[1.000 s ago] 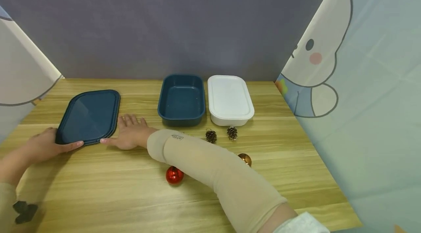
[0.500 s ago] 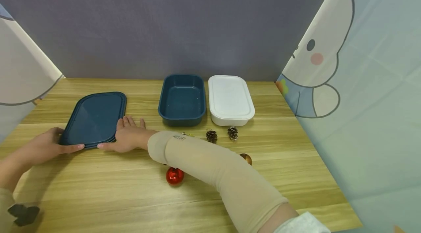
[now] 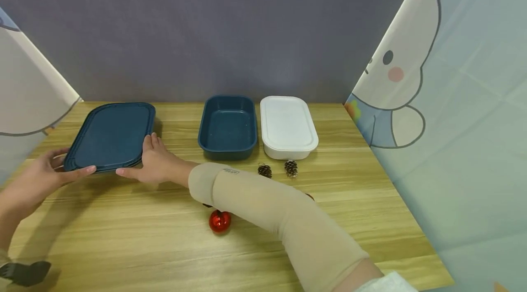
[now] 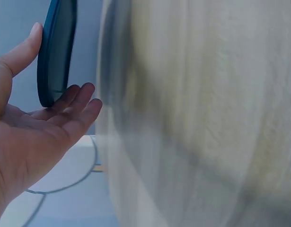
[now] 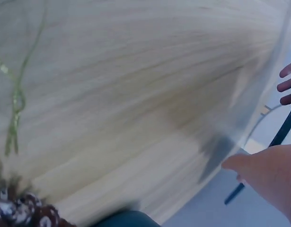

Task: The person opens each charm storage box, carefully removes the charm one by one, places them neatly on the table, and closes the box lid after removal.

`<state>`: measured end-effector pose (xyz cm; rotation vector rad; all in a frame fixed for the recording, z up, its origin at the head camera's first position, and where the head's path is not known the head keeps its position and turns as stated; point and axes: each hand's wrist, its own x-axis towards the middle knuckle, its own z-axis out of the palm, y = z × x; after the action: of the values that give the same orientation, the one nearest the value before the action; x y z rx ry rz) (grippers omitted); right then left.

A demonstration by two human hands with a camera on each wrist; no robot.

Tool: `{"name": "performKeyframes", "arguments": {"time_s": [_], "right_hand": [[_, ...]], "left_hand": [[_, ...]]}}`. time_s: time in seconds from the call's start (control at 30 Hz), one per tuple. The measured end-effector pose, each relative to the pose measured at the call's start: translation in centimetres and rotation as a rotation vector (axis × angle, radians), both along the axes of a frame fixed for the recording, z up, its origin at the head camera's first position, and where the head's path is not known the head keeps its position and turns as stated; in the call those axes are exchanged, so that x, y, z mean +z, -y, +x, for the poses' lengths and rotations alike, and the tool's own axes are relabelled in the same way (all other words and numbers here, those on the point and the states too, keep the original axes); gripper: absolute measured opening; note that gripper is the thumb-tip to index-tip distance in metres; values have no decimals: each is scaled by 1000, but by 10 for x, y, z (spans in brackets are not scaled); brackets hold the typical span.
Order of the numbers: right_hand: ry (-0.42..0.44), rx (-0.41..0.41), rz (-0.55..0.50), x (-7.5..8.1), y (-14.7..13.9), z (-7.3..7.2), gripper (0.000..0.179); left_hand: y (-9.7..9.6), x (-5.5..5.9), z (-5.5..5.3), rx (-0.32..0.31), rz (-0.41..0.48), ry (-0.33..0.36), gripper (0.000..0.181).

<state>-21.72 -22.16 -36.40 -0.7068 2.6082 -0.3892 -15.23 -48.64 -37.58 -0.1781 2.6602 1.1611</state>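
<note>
A dark blue rectangular lid is held above the left side of the table, its shadow falling on the wood beneath. My left hand grips its near left corner, thumb on the top edge. In the left wrist view the fingers of that hand reach under the lid. At the near right corner my right hand holds the lid, thumb along the front edge and fingers at the right side. The right wrist view shows the lid edge-on, partly hidden behind the right hand.
An uncovered dark blue box stands mid-table at the back, beside a white lidded box. Two pine cones lie in front of them. A red ball ornament sits near my right forearm, which hides other small ornaments.
The lid shifted slightly right on the table, then rose off it and moved back and left. Both hands went with it, my left fingers now under its edge.
</note>
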Motion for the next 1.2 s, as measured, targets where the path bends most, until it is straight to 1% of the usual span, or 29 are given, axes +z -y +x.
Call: {"name": "performKeyframes", "arguments": {"time_s": [0.07, 0.13, 0.2, 0.33, 0.4, 0.47, 0.57, 0.67, 0.73, 0.83, 0.93, 1.0, 1.07, 1.13, 1.2], "right_hand": [[-24, -9, -80, 6, -4, 2, 107], [-35, -34, -183, 14, -10, 3, 106], [-50, -58, -281, 23, -17, 5, 105], [-81, -87, -522, 46, -38, 8, 102], [-95, -92, -627, 58, -51, 8, 100], [-87, -97, -740, 68, -64, 11, 99], [-69, -112, -884, 77, -86, 17, 102], [-40, -109, -1059, 77, -109, 23, 105], [-3, -92, -1195, 74, -125, 26, 107], [75, -42, -1398, 67, -147, 29, 110], [101, -11, -1552, 60, -168, 32, 113], [95, -24, -1625, 56, -182, 34, 115], [73, -43, -1672, 54, -195, 36, 114], [56, -55, -1715, 52, -205, 37, 111], [50, -69, -1743, 50, -213, 39, 105]], "left_hand": [[-5, 6, 3, 26, 17, -39, 108], [-12, 11, 5, 48, 34, -86, 108], [-22, 16, 6, 72, 46, -133, 106], [-45, 33, 4, 98, 51, -202, 102], [-60, 42, 4, 91, 74, -231, 99], [-75, 52, 5, 78, 106, -249, 98], [-102, 66, 8, 71, 145, -265, 97], [-131, 76, 12, 76, 151, -273, 103], [-150, 80, 13, 81, 151, -298, 107], [-176, 83, 14, 66, 175, -367, 108], [-200, 85, 15, 32, 207, -444, 105], [-217, 86, 15, -1, 241, -478, 103], [-233, 86, 13, -34, 280, -492, 104], [-248, 85, 11, -55, 321, -475, 104], [-260, 83, 10, -70, 356, -443, 106]]}}
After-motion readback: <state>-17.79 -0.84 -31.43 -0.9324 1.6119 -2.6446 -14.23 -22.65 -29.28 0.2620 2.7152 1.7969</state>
